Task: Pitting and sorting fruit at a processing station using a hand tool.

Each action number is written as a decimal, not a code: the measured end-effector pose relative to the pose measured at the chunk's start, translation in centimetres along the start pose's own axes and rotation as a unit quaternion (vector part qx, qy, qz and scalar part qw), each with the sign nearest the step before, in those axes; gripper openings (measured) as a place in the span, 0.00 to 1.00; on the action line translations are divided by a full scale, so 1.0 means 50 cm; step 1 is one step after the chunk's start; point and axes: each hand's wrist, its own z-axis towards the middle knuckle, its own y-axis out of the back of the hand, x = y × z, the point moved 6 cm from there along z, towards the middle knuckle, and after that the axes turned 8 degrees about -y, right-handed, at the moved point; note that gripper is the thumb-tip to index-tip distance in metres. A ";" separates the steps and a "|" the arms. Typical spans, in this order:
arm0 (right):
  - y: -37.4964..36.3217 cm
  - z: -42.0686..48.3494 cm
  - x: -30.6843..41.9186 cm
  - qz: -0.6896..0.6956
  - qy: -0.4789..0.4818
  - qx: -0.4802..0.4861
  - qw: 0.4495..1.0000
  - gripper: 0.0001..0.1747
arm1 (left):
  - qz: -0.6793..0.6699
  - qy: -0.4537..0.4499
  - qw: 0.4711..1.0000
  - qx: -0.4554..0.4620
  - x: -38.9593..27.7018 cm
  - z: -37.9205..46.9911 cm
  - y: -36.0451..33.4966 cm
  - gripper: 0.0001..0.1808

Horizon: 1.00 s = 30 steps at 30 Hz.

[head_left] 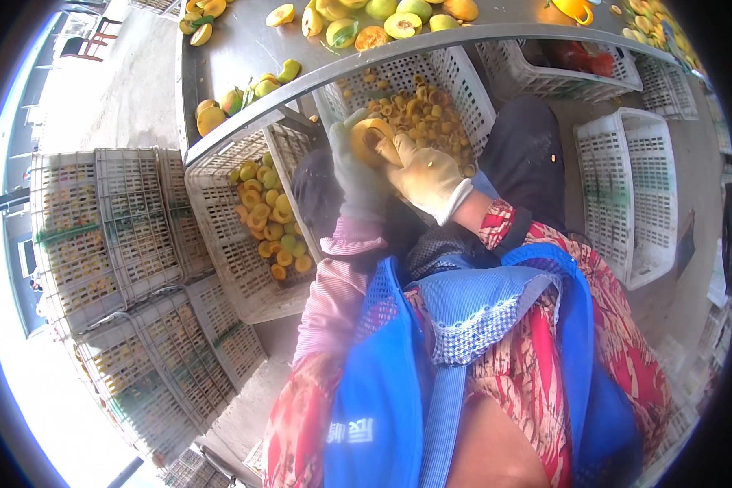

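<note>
My left hand, in a pale glove, holds a halved yellow peach with its hollow side showing. My right hand, in a cream glove, has its fingertips at the reddish-brown hollow of that fruit. Whether a small tool sits in those fingers is hidden. Both hands are above my lap, close to the table's front edge. Just beyond them is a white plastic crate with many small yellow-brown peach scraps and pits. Left of my left hand, another white crate holds halved peaches.
A metal table crosses the front, with halved peaches and a yellow cup on it. Filled crates are stacked at the left. Nested white crates stand at the right. Under the table, a crate holds something red.
</note>
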 end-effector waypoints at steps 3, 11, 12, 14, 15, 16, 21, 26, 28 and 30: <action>-0.002 -0.001 0.004 0.007 -0.007 0.005 1.000 0.21 | -0.042 0.029 0.998 -0.025 -0.005 -0.009 -0.004 0.28; -0.022 0.015 -0.013 0.017 -0.025 0.080 0.996 0.22 | -0.029 0.052 0.996 -0.063 0.026 0.000 0.015 0.30; -0.021 0.012 -0.015 0.016 -0.010 0.094 0.995 0.23 | -0.059 0.083 0.992 -0.068 0.027 -0.002 0.006 0.29; -0.013 0.008 -0.019 0.016 0.003 0.109 0.994 0.24 | -0.089 0.117 0.986 -0.072 0.043 -0.001 0.005 0.29; -0.010 0.009 -0.021 0.045 -0.020 0.135 0.990 0.25 | -0.003 0.087 0.996 -0.023 0.041 0.008 0.006 0.29; -0.011 0.010 -0.025 0.073 -0.042 0.160 0.983 0.27 | 0.083 0.056 0.995 0.026 0.038 0.013 0.007 0.28; 0.009 0.003 -0.021 -0.064 0.150 0.189 0.968 0.22 | 0.052 0.229 0.969 0.081 0.027 -0.015 -0.029 0.31; 0.017 0.009 -0.015 -0.004 0.067 0.279 0.958 0.22 | 0.052 0.218 0.972 0.068 0.015 -0.026 -0.014 0.32; 0.002 0.024 -0.040 0.126 -0.035 0.328 0.936 0.23 | 0.028 0.185 0.982 0.039 0.033 -0.035 -0.011 0.32; -0.029 0.035 -0.057 0.096 0.075 0.246 0.962 0.21 | -0.022 0.183 0.982 -0.047 0.052 -0.037 0.005 0.29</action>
